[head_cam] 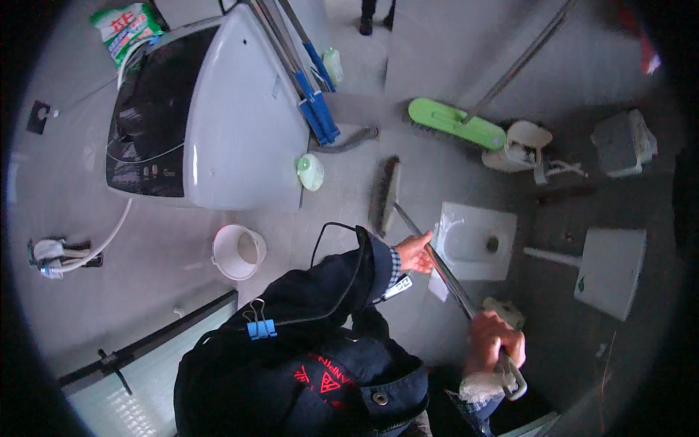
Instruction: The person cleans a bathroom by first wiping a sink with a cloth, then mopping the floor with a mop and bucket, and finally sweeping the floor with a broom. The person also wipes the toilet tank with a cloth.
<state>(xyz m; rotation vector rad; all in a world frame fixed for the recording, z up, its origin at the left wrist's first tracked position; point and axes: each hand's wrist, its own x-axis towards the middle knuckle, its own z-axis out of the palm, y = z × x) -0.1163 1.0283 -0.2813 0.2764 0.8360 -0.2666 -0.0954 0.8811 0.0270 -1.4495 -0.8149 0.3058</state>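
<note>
A long-handled floor brush crosses in front of me, its metal handle (454, 285) running down to the right. Its bristled head (386, 196) rests on the floor, left of a white squat toilet (505, 221). Around the middle of the handle is my left hand (414, 253), thumb along the pole and fingers partly hidden by it. Higher up, by the hooked end, my right hand (494, 338) is closed around the same handle. White foamy streaks or wet shine lie on the toilet's left rim.
A white washing machine (251, 125) stands at the left, several blue-ended poles (319, 109) against it. Nearby are a white bucket (238, 252) and a green-capped bottle (311, 172). A green brush (456, 123), waste bin (519, 146) and cistern (611, 270) lie rightward. A person's legs (368, 16) show behind.
</note>
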